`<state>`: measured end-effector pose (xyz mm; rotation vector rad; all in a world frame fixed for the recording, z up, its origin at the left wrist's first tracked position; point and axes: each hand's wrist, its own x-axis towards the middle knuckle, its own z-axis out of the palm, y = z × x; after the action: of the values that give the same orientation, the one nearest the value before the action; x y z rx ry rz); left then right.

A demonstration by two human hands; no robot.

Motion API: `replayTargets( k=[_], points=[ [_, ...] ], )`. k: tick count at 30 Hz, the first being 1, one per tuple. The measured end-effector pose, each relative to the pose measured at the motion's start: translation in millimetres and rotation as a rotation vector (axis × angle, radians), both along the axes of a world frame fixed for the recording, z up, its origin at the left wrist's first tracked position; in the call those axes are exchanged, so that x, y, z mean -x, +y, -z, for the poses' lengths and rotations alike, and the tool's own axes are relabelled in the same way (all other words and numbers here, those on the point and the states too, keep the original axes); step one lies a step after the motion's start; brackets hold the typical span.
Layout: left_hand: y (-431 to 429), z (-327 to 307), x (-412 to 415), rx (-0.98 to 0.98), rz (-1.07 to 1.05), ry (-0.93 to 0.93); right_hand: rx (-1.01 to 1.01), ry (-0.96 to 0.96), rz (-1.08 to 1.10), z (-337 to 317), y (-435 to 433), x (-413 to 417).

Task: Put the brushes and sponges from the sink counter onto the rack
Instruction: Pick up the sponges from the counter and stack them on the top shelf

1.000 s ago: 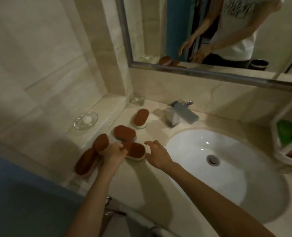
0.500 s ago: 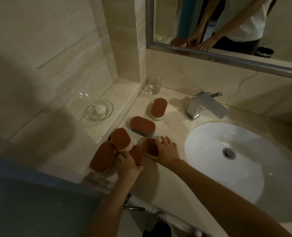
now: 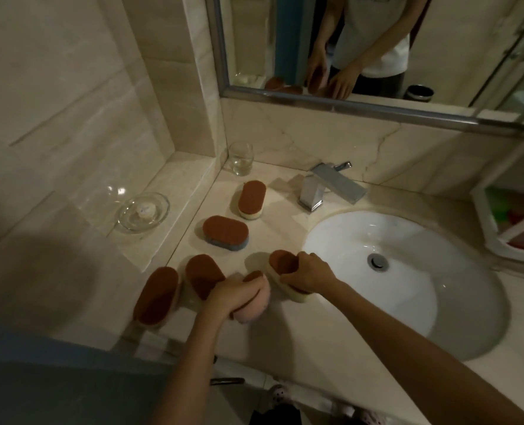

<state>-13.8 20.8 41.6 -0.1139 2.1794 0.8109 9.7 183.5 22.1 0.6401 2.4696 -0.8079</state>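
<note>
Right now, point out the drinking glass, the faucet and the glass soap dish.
drinking glass (image 3: 241, 158): head view, on its clear side wall.
faucet (image 3: 337, 183): head view, on the flat top of its spout.
glass soap dish (image 3: 128, 220): head view, on its near-left rim.

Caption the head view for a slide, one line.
Left hand grips a pink sponge, right hand a yellow sponge; four more lie beside the sink.

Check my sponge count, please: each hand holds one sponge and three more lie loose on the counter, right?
Not three: four sponges lie loose, at and in the head view. The left hand holds a pink-backed sponge; the right hand holds a cream-backed one.
</note>
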Motion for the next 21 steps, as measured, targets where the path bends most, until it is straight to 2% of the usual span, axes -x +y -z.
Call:
replayTargets(
  k=[4, 8, 12, 16, 21],
  points=[
    [30.5, -26.4, 3.8, -0.076, -0.017, -0.023, -0.063, 0.125, 0.086, -34.0, 19.6, -11.8],
    [70.7, -65.1, 2.0, -0.088, -0.001, 0.309, -0.074, 0.324, 0.175, -84.0, 51.1, -29.2],
    [123.9, -112.1, -4.5, -0.159, 0.014, 0.503, -0.133, 0.574, 0.287, -136.4, 99.1, -51.2],
    [190.9, -156.2, -19.7, -0.272, 0.018, 0.592, -0.184, 0.696, 0.327, -183.1, 160.2, -79.8],
    [280.3, -203.7, -46.9, -0.375, 0.142, 0.669, -0.326, 0.775, 0.374, -235.6, 243.9, -117.3]
  ],
)
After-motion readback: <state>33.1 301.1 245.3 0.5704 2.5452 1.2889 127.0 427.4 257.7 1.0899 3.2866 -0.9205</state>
